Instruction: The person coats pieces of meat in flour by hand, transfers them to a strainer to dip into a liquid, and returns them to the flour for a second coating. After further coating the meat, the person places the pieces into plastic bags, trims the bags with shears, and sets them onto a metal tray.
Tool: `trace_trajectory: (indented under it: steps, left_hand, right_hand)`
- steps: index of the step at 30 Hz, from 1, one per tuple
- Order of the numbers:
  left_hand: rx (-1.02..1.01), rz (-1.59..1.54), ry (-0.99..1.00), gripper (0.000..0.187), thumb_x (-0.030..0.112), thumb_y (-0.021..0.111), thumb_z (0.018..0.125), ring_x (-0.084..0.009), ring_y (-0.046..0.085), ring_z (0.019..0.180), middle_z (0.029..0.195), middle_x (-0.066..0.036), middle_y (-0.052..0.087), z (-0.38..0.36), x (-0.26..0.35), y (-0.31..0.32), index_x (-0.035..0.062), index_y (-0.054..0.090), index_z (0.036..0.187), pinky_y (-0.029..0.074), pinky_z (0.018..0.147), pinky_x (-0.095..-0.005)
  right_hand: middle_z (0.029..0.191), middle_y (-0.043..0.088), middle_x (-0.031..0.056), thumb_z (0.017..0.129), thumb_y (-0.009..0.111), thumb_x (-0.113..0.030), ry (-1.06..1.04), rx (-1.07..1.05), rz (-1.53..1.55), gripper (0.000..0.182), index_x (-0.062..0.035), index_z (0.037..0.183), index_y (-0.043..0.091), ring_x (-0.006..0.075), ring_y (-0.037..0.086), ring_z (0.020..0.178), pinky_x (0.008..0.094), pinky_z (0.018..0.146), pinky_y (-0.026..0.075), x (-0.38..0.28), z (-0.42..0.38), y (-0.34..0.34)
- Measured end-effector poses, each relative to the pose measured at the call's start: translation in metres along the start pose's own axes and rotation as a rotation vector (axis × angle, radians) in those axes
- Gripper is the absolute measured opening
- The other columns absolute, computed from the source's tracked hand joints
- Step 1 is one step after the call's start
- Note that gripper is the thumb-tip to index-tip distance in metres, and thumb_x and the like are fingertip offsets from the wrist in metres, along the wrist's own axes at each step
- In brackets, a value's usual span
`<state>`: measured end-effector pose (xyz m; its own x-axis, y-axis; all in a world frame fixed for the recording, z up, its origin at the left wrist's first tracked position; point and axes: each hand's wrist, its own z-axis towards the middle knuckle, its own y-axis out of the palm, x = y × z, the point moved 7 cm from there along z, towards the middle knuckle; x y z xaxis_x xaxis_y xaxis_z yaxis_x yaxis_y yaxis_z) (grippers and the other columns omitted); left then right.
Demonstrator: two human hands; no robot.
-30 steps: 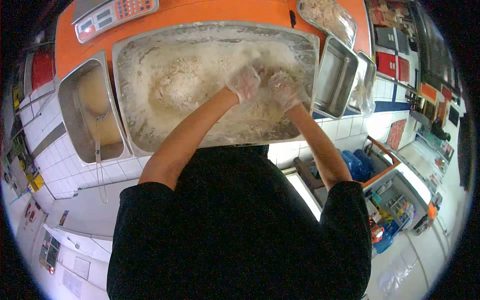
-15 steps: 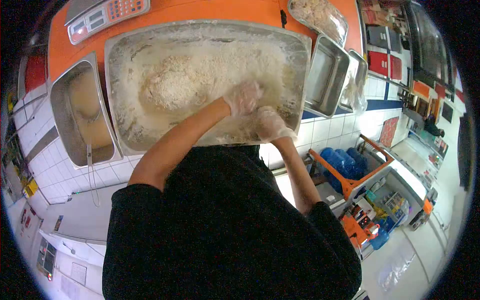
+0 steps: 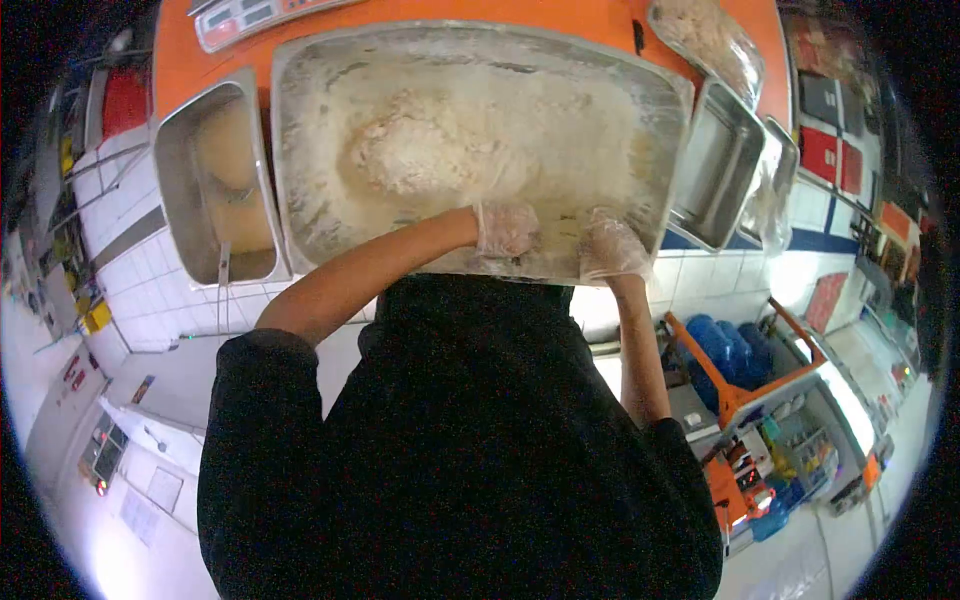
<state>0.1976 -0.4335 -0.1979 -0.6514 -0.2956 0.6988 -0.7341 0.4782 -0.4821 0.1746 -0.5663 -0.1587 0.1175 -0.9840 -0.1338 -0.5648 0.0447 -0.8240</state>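
A large metal tray (image 3: 480, 30) dusted with flour lies in front of me. Left of its middle, a heap of flour-coated pieces (image 3: 410, 155) is mounded up. My left hand (image 3: 508, 229), in a clear plastic glove, is curled with its fingers drawn in, over the near side of the tray. To the right, my right hand (image 3: 613, 246), gloved too, hangs over the near right corner with its fingers curled downward. The two hands are apart. Whatever the curled fingers may hold is hidden by the gloves and blur.
On the left stands a deep metal pan (image 3: 272, 190) of yellowish liquid, with a wire-handled strainer (image 3: 225, 262) in it. A scale (image 3: 245, 20) sits behind. At the right are a metal pan (image 3: 715, 165), a second pan with plastic film (image 3: 775, 205) and a clear bag of breaded-looking pieces (image 3: 708, 40).
My hands have separated and drawn back to the tray's near side, the right one farther to the right. The pale flour blur around them has gone. The whole view has shifted.
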Motion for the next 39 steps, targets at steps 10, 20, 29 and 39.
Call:
trace_trajectory:
  steps: [10,20,29,39]
  left_hand:
    - [0.55,0.264,-0.702,0.042,0.018,0.051,0.086,-0.0348,0.059,0.099,0.107,-0.018,0.061,-0.216,-0.078,0.071,0.0024,0.052,0.126,0.047,0.087,-0.0465]
    - [0.631,-0.1,-0.836,0.035,0.025,0.052,0.084,-0.0342,0.064,0.086,0.095,-0.024,0.065,-0.169,-0.136,0.147,-0.0073,0.064,0.09,0.051,0.078,-0.0465]
    - [0.331,-0.738,-0.635,0.037,0.025,0.043,0.091,-0.0318,0.057,0.105,0.115,-0.027,0.059,-0.113,-0.086,0.086,-0.0028,0.059,0.11,0.044,0.092,-0.0448]
    - [1.146,-0.871,-0.721,0.038,0.019,0.055,0.086,-0.0365,0.054,0.113,0.117,-0.021,0.059,-0.223,-0.041,0.015,-0.0011,0.056,0.118,0.044,0.095,-0.0414]
  right_hand:
    - [0.09,0.066,0.016,0.082,0.053,-0.017,-0.339,-0.041,-0.45,0.024,-0.001,0.098,0.06,0.0252,0.066,0.079,0.0347,0.069,0.052,-0.026,0.025,0.04]
    - [0.114,0.061,0.0195,0.087,0.053,-0.029,-0.214,0.006,0.16,0.036,-0.0046,0.112,0.062,0.0345,0.056,0.11,0.0458,0.095,0.044,-0.057,0.038,0.045]
    - [0.112,0.063,0.0185,0.083,0.054,-0.027,-0.443,-0.102,0.333,0.035,-0.0035,0.108,0.065,0.0348,0.057,0.107,0.046,0.097,0.04,-0.149,0.093,0.05]
    - [0.088,0.067,0.0164,0.078,0.057,-0.015,-0.512,0.309,0.564,0.023,-0.0014,0.095,0.065,0.034,0.063,0.087,0.041,0.08,0.048,-0.167,0.085,-0.036]
